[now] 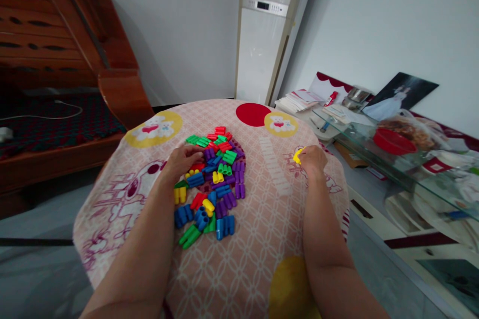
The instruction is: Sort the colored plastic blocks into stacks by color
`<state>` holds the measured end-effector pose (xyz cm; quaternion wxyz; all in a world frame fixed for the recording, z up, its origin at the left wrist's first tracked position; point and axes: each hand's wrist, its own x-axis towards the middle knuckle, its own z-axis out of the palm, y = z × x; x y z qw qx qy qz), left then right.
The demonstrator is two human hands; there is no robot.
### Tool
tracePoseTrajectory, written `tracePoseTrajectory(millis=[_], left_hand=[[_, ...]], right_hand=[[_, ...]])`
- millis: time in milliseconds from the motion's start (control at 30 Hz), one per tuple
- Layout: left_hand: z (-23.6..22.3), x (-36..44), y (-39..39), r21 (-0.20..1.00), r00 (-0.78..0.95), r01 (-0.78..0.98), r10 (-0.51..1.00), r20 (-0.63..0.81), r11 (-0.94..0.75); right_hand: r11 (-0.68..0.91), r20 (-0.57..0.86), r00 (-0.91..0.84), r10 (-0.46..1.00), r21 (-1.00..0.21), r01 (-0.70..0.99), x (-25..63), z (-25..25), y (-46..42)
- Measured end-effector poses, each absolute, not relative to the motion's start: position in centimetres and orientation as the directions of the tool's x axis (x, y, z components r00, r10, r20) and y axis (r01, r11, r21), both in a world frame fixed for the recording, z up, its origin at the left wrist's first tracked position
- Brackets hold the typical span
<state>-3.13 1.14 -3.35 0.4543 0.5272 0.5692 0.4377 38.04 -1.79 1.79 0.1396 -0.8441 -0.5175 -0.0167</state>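
Note:
A pile of small plastic blocks (215,179) in red, green, blue, purple and yellow lies in the middle of a round table covered with a pink patterned cloth (262,239). My left hand (183,159) rests on the left edge of the pile, fingers curled down onto the pieces near a red and a yellow one. My right hand (312,159) is at the table's right side, closed on a yellow block (298,155) that sticks out past its fingers, well apart from the pile.
A wooden bench (67,84) stands at the left. A white standing air conditioner (265,30) is behind the table. At the right, a glass-topped low table (411,159) carries papers, a red bowl, a metal pot and a photo.

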Motion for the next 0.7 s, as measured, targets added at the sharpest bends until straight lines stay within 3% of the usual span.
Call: tracePoseTrajectory(millis=[167, 333, 500, 633, 700], left_hand=[[-3.6, -3.1, 1.2, 0.980, -0.036, 0.193, 0.998, -0.043, 0.049], [-3.7, -2.8, 1.1, 0.984, -0.012, 0.169, 0.999, -0.053, 0.054], [-3.2, -3.2, 0.8, 0.976, -0.027, 0.215, 0.999, -0.043, 0.048], [-1.4, -5.3, -0.3, 0.909, -0.030, 0.415, 0.999, 0.043, -0.027], [-0.3, -6.0, -1.1, 0.867, 0.053, 0.497, 0.999, -0.008, -0.019]], right_hand=[[-0.307, 0.270, 0.372, 0.888, -0.253, 0.918, 35.5, 2.4, -1.7], [0.210, 0.334, -0.088, 0.939, -0.350, 0.913, 27.3, 2.0, -2.9], [0.596, 0.378, -0.478, 0.793, -0.317, 0.738, 19.0, -0.3, -5.6], [0.684, 0.393, -0.567, 0.724, -0.300, 0.665, 17.5, -1.4, -6.3], [0.660, 0.386, -0.545, 0.745, -0.310, 0.684, 17.9, -1.4, -6.1]])
